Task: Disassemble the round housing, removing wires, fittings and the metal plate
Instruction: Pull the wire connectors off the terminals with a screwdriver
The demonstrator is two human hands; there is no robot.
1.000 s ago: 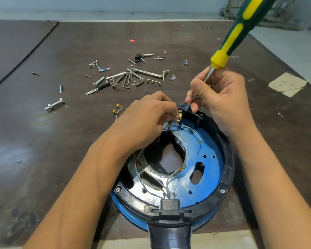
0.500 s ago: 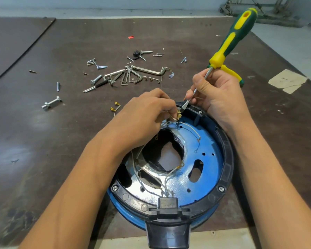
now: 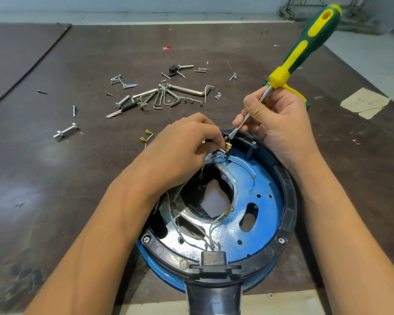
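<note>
Screwdriver (image 3: pixel 305 48) lowered to brass terminal (image 3: pixel 228 148), left hand (image 3: pixel 182 146) pinching wire (image 3: pixel 220 150)

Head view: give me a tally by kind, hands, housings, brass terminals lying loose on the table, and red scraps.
Hands: 2 (left hand, right hand)
Housing: 1
Brass terminals loose on the table: 2 (the other)
Red scrap: 1
Total: 6

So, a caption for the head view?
Left hand pinches a wire; right hand holds a screwdriver at its terminal, above the round housing.
</note>
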